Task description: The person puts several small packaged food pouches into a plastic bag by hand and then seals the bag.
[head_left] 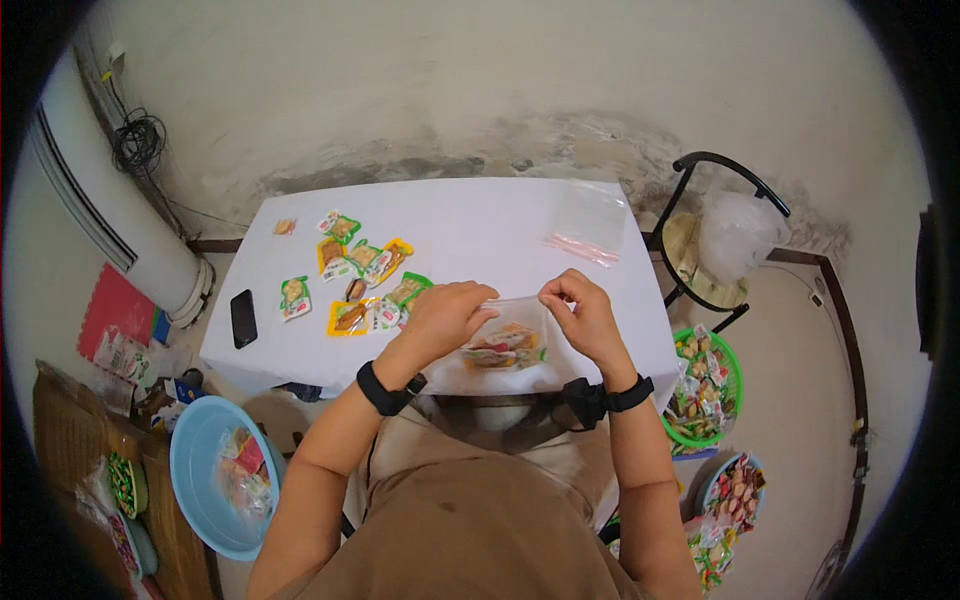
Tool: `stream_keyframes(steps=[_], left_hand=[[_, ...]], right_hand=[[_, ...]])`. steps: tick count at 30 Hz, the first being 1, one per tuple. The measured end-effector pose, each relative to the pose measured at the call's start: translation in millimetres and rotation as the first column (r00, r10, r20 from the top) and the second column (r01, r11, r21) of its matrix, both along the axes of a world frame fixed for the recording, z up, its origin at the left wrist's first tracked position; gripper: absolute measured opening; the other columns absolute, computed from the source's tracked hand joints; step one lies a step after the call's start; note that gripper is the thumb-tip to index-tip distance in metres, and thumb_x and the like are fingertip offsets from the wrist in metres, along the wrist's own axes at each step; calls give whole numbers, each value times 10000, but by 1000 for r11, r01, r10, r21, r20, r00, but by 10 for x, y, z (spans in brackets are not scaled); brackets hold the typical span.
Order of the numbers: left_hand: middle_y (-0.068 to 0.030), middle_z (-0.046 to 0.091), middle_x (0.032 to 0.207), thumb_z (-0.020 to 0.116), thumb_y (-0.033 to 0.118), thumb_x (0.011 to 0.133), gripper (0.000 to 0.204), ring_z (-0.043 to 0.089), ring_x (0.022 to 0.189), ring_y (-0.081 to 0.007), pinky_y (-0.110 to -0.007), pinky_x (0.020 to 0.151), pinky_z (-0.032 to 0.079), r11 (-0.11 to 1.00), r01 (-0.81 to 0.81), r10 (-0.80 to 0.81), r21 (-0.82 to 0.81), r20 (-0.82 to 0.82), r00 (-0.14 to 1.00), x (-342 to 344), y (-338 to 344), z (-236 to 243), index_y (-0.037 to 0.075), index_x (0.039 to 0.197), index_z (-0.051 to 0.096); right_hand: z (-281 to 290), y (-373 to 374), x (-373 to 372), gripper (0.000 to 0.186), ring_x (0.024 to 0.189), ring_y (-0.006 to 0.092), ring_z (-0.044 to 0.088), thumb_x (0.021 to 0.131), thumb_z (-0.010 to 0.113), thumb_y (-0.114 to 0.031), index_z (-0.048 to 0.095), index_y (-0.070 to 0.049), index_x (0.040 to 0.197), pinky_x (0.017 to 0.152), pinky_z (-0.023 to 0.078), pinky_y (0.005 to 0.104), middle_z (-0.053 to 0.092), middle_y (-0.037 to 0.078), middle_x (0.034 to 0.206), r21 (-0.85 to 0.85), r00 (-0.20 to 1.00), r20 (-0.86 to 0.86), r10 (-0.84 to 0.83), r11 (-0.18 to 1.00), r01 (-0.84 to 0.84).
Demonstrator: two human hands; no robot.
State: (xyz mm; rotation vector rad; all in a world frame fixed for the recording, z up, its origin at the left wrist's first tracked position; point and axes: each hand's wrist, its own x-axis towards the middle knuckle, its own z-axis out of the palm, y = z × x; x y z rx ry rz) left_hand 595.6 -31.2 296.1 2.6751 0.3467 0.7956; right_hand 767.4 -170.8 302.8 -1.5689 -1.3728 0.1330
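A clear plastic bag is held at the near edge of the white-covered worktop, stretched btwn L hand and R hand. The bag's mouth is pinched at its L end by the L fingers & at its R corner by the R thumb and fingers; the body is spread btwn both hands, on the near side of the fingertips, w/ small packets seen inside. Loose snack packets are scattered to the L, w/ a black phone placed beyond; flat clear bags are stacked far R.
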Motion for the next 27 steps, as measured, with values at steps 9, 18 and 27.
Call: stream_keyframes(steps=[9, 18, 27], left_hand=[[-109, 608, 754, 551, 253, 825, 191, 598, 700, -296, -384, 618, 478, 988, 58, -40, -142, 127, 991, -235, 17, -140, 77, 777, 607], [-47, 623, 729, 559, 171, 877, 178, 532, 695, -82, -251, 642, 443, 696, -299, 569, -653, 247, 785, -2144, -59, 361, 20, 843, 647], [-121, 640, 744, 578, 239, 842, 202, 594, 640, -227, -313, 595, 445, 157, -949, 986, -272, -4, 164, -4112, -170, 44, 56, 847, 662]], right_hand=[[-94, 149, -41, 18, 749, 128, 544, 831, 576, -18, 582, -1, 826, 679, 454, 243, 557, 58, 785, 21, 994, -105, 0, 1000, 2], [-519, 165, -224, 77, 690, 81, 473, 874, 546, -73, 556, -10, 831, 640, 405, 212, 493, 3, 766, -135, 942, -282, 182, 965, -227], [-767, 118, -437, 105, 679, 86, 480, 878, 551, -101, 569, -6, 836, 626, 412, 222, 500, 9, 758, -196, 900, -356, 252, 921, -335]])
